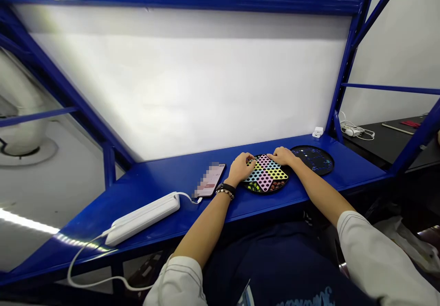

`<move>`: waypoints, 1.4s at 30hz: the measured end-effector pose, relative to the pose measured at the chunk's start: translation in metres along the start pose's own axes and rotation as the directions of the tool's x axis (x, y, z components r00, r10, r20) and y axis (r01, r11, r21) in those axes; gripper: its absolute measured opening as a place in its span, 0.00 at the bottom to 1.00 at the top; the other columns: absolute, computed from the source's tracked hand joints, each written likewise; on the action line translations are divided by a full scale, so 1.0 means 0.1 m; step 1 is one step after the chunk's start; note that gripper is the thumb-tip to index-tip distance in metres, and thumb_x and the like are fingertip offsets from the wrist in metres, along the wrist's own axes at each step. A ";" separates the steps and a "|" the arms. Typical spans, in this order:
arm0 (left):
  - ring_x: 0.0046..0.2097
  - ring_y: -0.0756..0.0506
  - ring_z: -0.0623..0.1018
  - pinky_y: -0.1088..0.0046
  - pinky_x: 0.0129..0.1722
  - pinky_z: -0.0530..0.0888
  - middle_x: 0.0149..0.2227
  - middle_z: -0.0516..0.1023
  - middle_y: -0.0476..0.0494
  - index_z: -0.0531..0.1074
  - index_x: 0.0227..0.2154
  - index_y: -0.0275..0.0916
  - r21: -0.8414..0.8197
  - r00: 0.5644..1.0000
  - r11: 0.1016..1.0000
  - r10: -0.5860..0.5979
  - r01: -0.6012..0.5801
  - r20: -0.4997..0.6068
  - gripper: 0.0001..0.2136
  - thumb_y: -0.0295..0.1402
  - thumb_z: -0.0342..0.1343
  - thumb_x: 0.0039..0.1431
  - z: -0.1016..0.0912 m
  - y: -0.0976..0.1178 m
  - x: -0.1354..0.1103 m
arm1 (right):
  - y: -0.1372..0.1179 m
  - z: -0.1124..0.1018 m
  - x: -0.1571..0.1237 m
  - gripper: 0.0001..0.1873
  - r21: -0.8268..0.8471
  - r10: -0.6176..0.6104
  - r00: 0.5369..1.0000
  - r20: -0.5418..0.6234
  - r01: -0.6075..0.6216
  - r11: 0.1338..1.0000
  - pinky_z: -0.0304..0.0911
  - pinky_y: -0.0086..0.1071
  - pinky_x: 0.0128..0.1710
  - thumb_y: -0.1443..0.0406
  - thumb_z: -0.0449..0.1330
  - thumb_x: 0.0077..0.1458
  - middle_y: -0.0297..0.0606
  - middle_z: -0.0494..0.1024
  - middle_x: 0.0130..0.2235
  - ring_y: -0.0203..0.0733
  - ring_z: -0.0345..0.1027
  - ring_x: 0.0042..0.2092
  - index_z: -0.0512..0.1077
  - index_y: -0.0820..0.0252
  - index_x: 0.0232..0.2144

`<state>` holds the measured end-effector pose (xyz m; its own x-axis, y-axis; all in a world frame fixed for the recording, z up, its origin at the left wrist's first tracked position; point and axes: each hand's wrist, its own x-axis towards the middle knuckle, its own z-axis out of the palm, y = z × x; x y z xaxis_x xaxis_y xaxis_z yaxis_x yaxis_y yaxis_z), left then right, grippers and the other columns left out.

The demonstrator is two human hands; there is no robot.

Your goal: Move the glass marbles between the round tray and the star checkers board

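Note:
A Chinese checkers board (pixel 264 172) lies on the blue shelf, its star-shaped top full of holes in pink, yellow and light blue. Beneath the star is a round black base with green marbles (pixel 253 186) and dark red marbles (pixel 277 186) in its front compartments. My left hand (pixel 242 166) has curled fingers gripping the board's upper left edge; a black band and a beaded bracelet circle that wrist. At the upper right edge, my right hand (pixel 282 155) grips with its fingers bent, the tips partly hidden.
A round black lid (pixel 313 159) lies right of the board. Left of it are a phone (pixel 210 180) on a white cable and a white power strip (pixel 144 218). A white charger (pixel 318 132) sits near the back. Blue frame posts (pixel 343 63) and a white back panel enclose the shelf (pixel 165 177).

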<state>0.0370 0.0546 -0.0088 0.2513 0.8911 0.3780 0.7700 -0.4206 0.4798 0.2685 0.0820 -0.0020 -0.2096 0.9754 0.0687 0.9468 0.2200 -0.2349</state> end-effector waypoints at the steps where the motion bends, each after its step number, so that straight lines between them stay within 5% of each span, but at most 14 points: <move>1: 0.44 0.43 0.78 0.66 0.46 0.74 0.44 0.80 0.44 0.76 0.40 0.42 0.000 1.000 1.000 0.000 0.000 0.002 0.08 0.36 0.55 0.61 0.00 0.00 0.00 | 0.00 0.00 0.00 0.39 0.001 0.004 1.000 -0.008 -0.004 1.000 0.56 0.33 0.32 0.39 0.44 0.65 0.47 0.80 0.31 0.47 0.74 0.35 0.78 0.59 0.23; 7: 0.44 0.43 0.78 0.65 0.46 0.75 0.45 0.80 0.44 0.76 0.40 0.42 0.005 1.000 1.000 -0.003 0.003 0.015 0.09 0.36 0.54 0.62 0.00 0.00 0.00 | 0.05 0.04 0.04 0.38 0.103 0.012 0.999 -0.049 -0.007 0.995 0.56 0.33 0.32 0.39 0.44 0.65 0.45 0.76 0.26 0.47 0.72 0.33 0.71 0.57 0.17; 11: 0.45 0.42 0.78 0.65 0.46 0.75 0.45 0.80 0.43 0.76 0.40 0.42 0.009 1.000 1.000 -0.011 0.011 0.020 0.09 0.37 0.54 0.62 0.00 0.00 0.00 | 0.14 0.09 0.07 0.36 0.318 0.067 0.988 -0.142 -0.018 0.948 0.58 0.33 0.32 0.42 0.42 0.67 0.40 0.72 0.23 0.43 0.69 0.29 0.66 0.56 0.18; 18: 0.45 0.42 0.78 0.66 0.46 0.74 0.45 0.79 0.43 0.76 0.40 0.42 -0.008 1.000 1.000 0.000 0.000 0.014 0.09 0.37 0.54 0.61 -0.01 0.00 -0.01 | 0.33 -0.05 0.10 0.30 0.547 0.150 0.933 -0.328 0.058 0.835 0.63 0.31 0.38 0.54 0.38 0.67 0.39 0.77 0.29 0.41 0.71 0.34 0.72 0.58 0.23; 23: 0.44 0.43 0.78 0.66 0.46 0.75 0.45 0.79 0.44 0.76 0.40 0.42 -0.004 1.000 1.000 -0.004 0.004 0.016 0.09 0.37 0.54 0.61 -0.03 0.04 -0.02 | 0.63 -0.19 0.02 0.13 0.519 0.022 0.993 -0.115 0.041 0.854 0.64 0.30 0.37 0.64 0.56 0.51 0.38 0.81 0.33 0.41 0.72 0.36 0.80 0.60 0.30; 27: 0.45 0.42 0.78 0.66 0.46 0.75 0.45 0.79 0.43 0.76 0.39 0.42 -0.001 1.000 1.000 -0.011 0.011 0.019 0.09 0.37 0.54 0.62 -0.02 0.03 -0.01 | 0.79 -0.20 -0.01 0.15 0.477 -0.136 0.985 0.109 0.068 0.877 0.66 0.29 0.37 0.68 0.63 0.41 0.37 0.83 0.36 0.42 0.73 0.37 0.84 0.59 0.34; 32: 0.44 0.42 0.78 0.65 0.46 0.75 0.45 0.80 0.42 0.76 0.40 0.41 -0.006 1.000 1.000 -0.002 0.002 0.022 0.09 0.37 0.54 0.62 -0.01 0.02 0.00 | 0.81 -0.16 0.00 0.11 0.462 -0.176 0.974 0.143 0.092 0.882 0.68 0.29 0.39 0.68 0.68 0.37 0.37 0.84 0.41 0.44 0.74 0.41 0.84 0.57 0.29; 37: 0.45 0.41 0.78 0.64 0.46 0.75 0.45 0.80 0.42 0.76 0.40 0.40 -0.019 1.000 1.000 0.005 -0.005 0.012 0.09 0.36 0.54 0.61 -0.01 0.01 -0.01 | 0.80 -0.21 -0.03 0.10 0.476 -0.093 0.995 0.048 0.059 0.877 0.67 0.31 0.38 0.63 0.68 0.44 0.39 0.83 0.37 0.45 0.74 0.39 0.84 0.59 0.31; 42: 0.45 0.42 0.78 0.65 0.46 0.75 0.45 0.79 0.43 0.76 0.39 0.42 -0.005 1.000 1.000 -0.011 0.011 0.015 0.09 0.37 0.54 0.61 -0.01 0.01 -0.01 | 0.83 -0.25 -0.10 0.06 0.410 0.225 0.964 -0.145 -0.148 0.900 0.65 0.31 0.38 0.66 0.63 0.48 0.42 0.83 0.36 0.44 0.75 0.39 0.81 0.59 0.30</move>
<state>0.0373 0.0536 -0.0080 0.2517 0.8978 0.3613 0.7697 -0.4120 0.4876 0.3554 0.0905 0.0016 0.0459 0.9871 0.1535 0.7831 0.0598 -0.6191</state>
